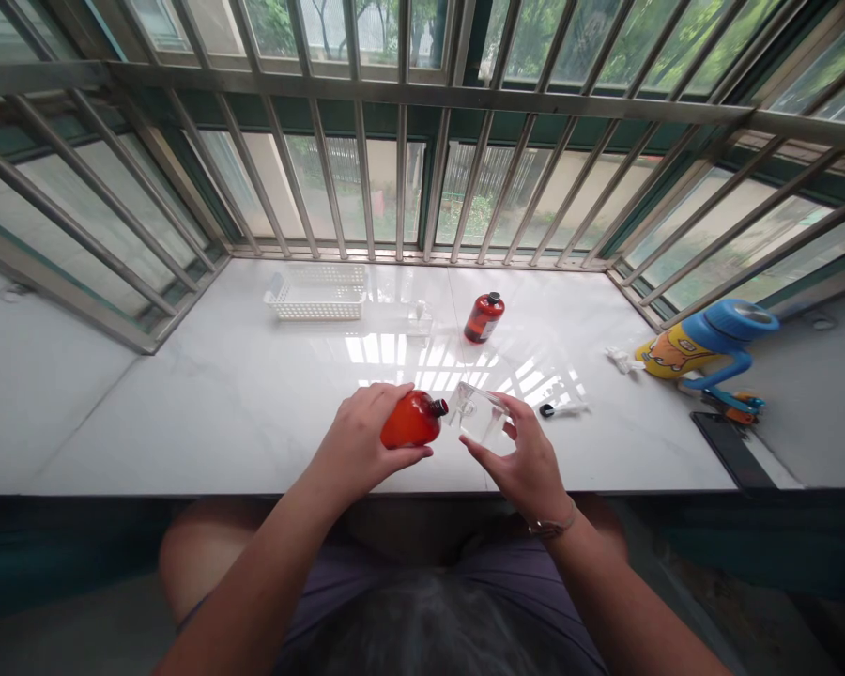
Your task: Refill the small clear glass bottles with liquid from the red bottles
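In the head view, the left hand (356, 441) is gripping a red bottle (412, 420) tilted sideways, and the right hand (528, 453) is holding a clear bottle (480, 415) beside it, above a white surface (183, 422). Another red bottle (484, 317) is standing farther back.

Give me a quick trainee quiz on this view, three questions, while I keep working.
1. What does the left hand hold?
2. True or false: the right hand grips the capped red bottle.
3. Which lies farther left on the marble sill: the white plastic basket or the black phone?

Key: 1. An orange-red bottle. 2. False, it holds a clear bottle. 3. The white plastic basket.
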`<move>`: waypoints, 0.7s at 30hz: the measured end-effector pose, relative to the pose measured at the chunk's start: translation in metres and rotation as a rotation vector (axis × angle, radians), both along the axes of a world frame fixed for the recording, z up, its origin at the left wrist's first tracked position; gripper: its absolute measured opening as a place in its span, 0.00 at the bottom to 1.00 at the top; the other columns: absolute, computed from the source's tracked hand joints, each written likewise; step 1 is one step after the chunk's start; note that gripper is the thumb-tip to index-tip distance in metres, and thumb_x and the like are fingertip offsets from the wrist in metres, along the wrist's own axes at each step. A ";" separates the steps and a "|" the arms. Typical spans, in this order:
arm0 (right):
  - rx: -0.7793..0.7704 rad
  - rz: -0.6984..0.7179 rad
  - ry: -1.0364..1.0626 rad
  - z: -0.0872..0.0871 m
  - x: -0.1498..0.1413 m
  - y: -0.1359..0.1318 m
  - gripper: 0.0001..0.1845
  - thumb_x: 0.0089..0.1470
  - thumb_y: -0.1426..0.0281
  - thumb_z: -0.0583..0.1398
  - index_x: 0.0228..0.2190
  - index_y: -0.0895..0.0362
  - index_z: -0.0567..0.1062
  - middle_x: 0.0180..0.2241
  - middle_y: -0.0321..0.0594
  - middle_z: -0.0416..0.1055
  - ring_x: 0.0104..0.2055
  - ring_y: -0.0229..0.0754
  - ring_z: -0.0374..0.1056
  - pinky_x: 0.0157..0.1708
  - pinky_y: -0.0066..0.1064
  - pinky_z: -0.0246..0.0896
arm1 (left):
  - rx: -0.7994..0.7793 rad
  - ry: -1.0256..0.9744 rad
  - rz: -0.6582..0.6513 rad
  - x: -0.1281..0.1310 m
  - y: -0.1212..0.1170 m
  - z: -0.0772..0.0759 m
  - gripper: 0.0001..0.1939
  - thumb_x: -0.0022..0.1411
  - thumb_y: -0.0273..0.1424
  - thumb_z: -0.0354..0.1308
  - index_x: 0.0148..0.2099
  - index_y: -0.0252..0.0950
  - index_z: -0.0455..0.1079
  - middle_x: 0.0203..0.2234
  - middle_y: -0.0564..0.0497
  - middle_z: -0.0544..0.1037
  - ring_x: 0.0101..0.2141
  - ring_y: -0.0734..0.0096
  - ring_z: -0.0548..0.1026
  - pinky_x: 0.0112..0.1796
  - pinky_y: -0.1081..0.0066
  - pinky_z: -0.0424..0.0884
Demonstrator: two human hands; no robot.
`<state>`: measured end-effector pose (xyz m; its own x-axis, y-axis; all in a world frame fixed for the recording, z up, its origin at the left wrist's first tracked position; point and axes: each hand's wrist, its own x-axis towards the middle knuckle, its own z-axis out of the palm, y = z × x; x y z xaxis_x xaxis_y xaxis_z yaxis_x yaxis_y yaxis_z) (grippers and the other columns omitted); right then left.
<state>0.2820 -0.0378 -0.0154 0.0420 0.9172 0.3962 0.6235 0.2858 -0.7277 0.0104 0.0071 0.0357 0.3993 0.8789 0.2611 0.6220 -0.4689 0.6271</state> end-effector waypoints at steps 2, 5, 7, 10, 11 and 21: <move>-0.004 0.007 0.004 0.001 -0.001 0.000 0.38 0.57 0.60 0.71 0.63 0.46 0.63 0.61 0.50 0.68 0.61 0.57 0.69 0.53 0.52 0.77 | -0.007 -0.009 -0.023 -0.004 0.007 0.006 0.41 0.55 0.45 0.76 0.67 0.48 0.67 0.58 0.44 0.77 0.57 0.44 0.74 0.58 0.46 0.72; -0.016 0.031 0.036 0.002 -0.001 0.000 0.38 0.56 0.60 0.71 0.63 0.46 0.63 0.61 0.49 0.68 0.62 0.56 0.69 0.55 0.53 0.77 | -0.078 -0.059 -0.063 -0.012 0.017 0.009 0.40 0.56 0.44 0.75 0.67 0.49 0.66 0.60 0.45 0.75 0.59 0.46 0.74 0.58 0.49 0.74; -0.047 0.056 0.063 0.002 -0.001 0.001 0.38 0.56 0.59 0.72 0.63 0.46 0.64 0.61 0.49 0.68 0.62 0.56 0.70 0.56 0.54 0.76 | -0.132 -0.095 -0.076 -0.017 0.023 0.006 0.39 0.56 0.43 0.75 0.67 0.50 0.67 0.61 0.45 0.75 0.59 0.46 0.74 0.58 0.49 0.75; -0.080 0.084 0.057 0.003 0.001 0.001 0.38 0.56 0.58 0.72 0.62 0.46 0.64 0.61 0.48 0.69 0.60 0.56 0.71 0.56 0.54 0.76 | -0.154 -0.110 -0.083 -0.022 0.028 -0.004 0.39 0.55 0.40 0.75 0.66 0.49 0.68 0.61 0.44 0.74 0.60 0.46 0.74 0.58 0.48 0.75; -0.084 0.090 0.044 0.003 0.002 0.000 0.38 0.55 0.58 0.72 0.62 0.46 0.64 0.60 0.48 0.70 0.60 0.56 0.71 0.55 0.54 0.77 | -0.146 -0.104 -0.085 -0.023 0.028 -0.007 0.38 0.55 0.40 0.75 0.66 0.49 0.68 0.60 0.44 0.75 0.60 0.46 0.74 0.58 0.48 0.74; -0.157 0.147 -0.015 0.004 0.011 -0.005 0.38 0.55 0.56 0.72 0.62 0.46 0.67 0.61 0.47 0.71 0.58 0.57 0.74 0.53 0.51 0.79 | -0.007 -0.054 -0.075 -0.013 0.022 -0.030 0.39 0.56 0.36 0.76 0.67 0.48 0.65 0.59 0.45 0.76 0.59 0.49 0.75 0.59 0.50 0.72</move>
<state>0.2930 -0.0426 -0.0117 -0.1018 0.9634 0.2478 0.5946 0.2586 -0.7613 -0.0022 0.0287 0.0057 0.4493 0.8489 0.2784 0.5504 -0.5084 0.6623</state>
